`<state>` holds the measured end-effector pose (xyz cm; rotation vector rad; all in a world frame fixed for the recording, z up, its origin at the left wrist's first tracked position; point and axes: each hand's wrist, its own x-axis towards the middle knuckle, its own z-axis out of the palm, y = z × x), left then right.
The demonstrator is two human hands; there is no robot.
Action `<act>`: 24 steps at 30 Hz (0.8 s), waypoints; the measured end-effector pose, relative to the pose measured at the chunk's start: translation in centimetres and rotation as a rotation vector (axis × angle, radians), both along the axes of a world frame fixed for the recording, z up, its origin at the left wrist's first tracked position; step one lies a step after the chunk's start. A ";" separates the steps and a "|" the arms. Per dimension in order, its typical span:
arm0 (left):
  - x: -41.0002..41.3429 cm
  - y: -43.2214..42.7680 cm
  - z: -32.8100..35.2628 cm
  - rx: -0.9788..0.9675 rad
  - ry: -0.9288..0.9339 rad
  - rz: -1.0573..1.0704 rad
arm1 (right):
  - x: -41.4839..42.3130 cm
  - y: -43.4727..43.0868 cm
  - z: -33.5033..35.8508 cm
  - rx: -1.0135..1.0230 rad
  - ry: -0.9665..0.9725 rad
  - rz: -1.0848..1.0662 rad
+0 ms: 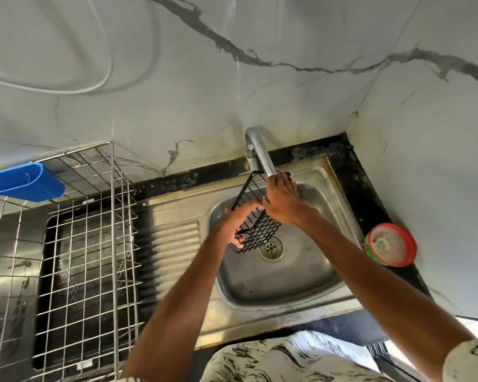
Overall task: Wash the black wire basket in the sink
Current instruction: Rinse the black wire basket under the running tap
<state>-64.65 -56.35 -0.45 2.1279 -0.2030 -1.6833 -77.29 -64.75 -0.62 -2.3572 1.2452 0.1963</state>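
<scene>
Black wire basket point(255, 230) was held tilted over the sink point(340, 194) bowl, off the bottom, its low end just above the drain point(271, 247). Left hand point(239, 221) had its fingers curled round the basket's low rim: a firm hold on the wire. Right hand point(283, 201) lay over the basket's high end, fingertips up by the faucet point(258, 153) mouth; could not tell whether it clamped the wire or only rested on it. No water stream could be made out. Risks, as I judged them: the high rim sat right under the spout, beyond the left-hand grip, so a lift or twist could knock wire on metal. With wet wire and only one sure hold, the basket could slip and drop onto the drain below the grip. Hard flow through the mesh would likely spray toward the person's shirt. Room: open bowl below and to the right of the grip, with the sink wall close behind the right hand. Left of the grip lay the ribbed drainboard, then the steel dish rack point(89, 244) with a blue cup point(25, 183), well apart. A red-rimmed tub point(391, 245) sat on the counter past the right rim, clear of the swing.
</scene>
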 end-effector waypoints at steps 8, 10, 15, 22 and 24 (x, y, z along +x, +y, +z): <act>-1.3 0.3 0.4 0.060 0.004 0.010 | -1.0 0.9 1.0 -0.091 -0.121 0.084; -1.5 0.3 0.5 0.073 0.005 0.006 | -1.3 0.8 1.2 -0.109 -0.108 0.142; -1.4 0.5 0.2 0.067 0.006 0.028 | -1.8 0.6 0.3 0.035 -0.091 0.225; -0.3 0.8 0.4 0.044 0.016 -0.033 | -1.0 0.1 0.6 0.128 -0.237 0.103; 0.1 0.9 0.2 0.044 0.015 -0.054 | -1.5 -1.0 0.8 0.244 -0.362 -0.038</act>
